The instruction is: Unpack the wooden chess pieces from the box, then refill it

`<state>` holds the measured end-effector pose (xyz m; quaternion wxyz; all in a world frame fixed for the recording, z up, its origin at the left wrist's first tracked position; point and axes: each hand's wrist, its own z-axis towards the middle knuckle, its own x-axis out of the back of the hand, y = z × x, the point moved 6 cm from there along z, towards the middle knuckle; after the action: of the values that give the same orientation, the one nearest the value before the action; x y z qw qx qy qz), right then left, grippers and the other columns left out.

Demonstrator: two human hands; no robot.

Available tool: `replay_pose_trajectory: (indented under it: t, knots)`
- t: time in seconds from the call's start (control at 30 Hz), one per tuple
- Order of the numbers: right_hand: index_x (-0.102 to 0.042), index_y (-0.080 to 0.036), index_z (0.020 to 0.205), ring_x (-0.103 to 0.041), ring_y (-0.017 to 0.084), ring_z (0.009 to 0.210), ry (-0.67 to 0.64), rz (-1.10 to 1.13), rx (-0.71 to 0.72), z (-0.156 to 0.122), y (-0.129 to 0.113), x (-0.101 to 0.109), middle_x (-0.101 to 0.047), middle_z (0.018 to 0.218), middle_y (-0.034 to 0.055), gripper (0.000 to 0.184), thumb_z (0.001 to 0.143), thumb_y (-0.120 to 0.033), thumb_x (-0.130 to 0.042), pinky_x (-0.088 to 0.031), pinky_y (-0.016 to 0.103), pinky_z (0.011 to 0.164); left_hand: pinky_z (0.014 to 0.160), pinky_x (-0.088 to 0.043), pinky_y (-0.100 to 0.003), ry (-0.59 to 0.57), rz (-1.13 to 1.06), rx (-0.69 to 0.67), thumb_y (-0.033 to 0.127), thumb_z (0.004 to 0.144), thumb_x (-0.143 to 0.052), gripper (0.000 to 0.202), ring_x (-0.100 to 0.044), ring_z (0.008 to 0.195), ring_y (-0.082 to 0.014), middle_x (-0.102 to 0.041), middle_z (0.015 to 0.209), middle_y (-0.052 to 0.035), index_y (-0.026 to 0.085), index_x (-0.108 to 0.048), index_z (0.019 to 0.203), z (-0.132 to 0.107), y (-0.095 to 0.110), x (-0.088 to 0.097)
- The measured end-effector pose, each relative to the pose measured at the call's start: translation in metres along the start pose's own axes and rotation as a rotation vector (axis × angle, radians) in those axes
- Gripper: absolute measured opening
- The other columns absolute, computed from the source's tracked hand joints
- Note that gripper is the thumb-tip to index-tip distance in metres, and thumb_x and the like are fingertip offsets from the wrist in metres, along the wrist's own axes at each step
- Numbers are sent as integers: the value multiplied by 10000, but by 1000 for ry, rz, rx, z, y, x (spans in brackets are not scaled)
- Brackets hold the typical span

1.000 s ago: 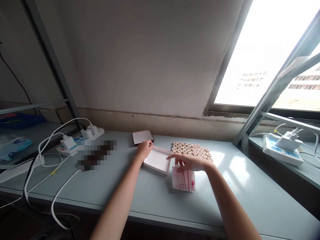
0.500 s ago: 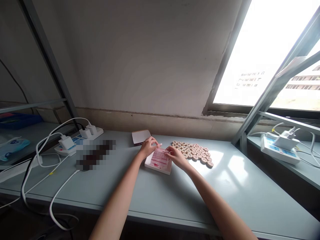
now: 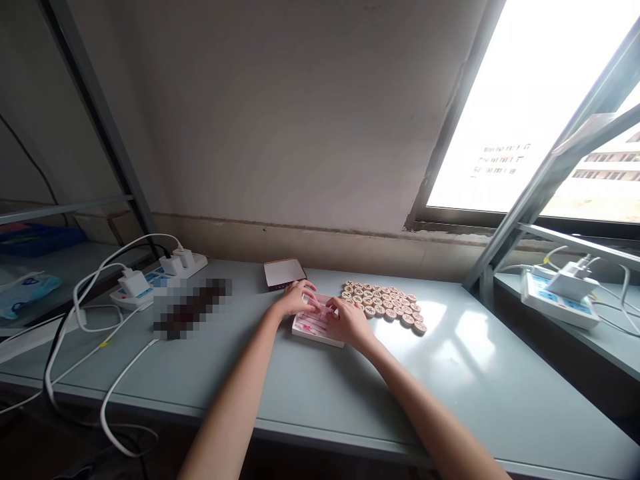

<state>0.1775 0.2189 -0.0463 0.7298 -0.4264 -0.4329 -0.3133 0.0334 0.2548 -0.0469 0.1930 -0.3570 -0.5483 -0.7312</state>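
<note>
Pink-lined, pale and thin, a folded sheet lies under the fingertips of the right hand, whose fingers are bent down onto it; whether they pinch it or only press, I cannot tell. Opposite, the left hand is loosely curved, thumb and fingers apart, over the tray's far left part, closed on nothing that shows. Beneath both, the white tray holds the sheet within its walls.

The step in hand looks like settling the sheet flat in the tray; the next move probably calls for light pressure towards the corners, without creasing the paper. Just beyond the left hand sits a dark-edged box part, and to the right of the tray the round wooden pieces lie grouped on the grey table.

A second ago the sheet hung from the right hand, outside the bare tray; now it is inside, and the right hand covers much of its right half. The dark-edged box part has stayed in place.
</note>
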Motion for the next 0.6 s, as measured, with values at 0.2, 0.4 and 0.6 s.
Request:
replay_pose_trajectory:
  t: [0.2, 0.4, 0.6]
  knots:
    - [-507, -205, 1063, -557, 199, 897, -12, -109, 34, 1, 0, -6, -626, 1005, 59, 295, 774, -149, -481, -320, 296, 745, 1034, -297, -352, -42, -2, -43, 213, 627, -713, 129, -425, 1167, -236, -527, 1176, -43, 241, -702, 753, 4, -7, -6]
    - [-535, -238, 1059, -445, 241, 1021, 97, -162, 161, -3, -6, 2, -537, 1107, 69, 290, 774, -199, -566, -322, 327, 798, 1002, -334, -338, -19, -20, -72, 217, 596, -729, 359, -430, 1152, -230, -529, 1115, -43, 253, -651, 944, 6, -9, -4]
    - [-620, -242, 939, -483, 210, 960, -54, -143, 269, -5, -12, -2, -603, 1000, 46, 131, 832, -249, -544, -288, 355, 845, 1014, -319, -315, -66, -26, -57, 266, 647, -696, 91, -454, 1120, -216, -537, 1108, -35, 239, -681, 733, 3, -7, -6]
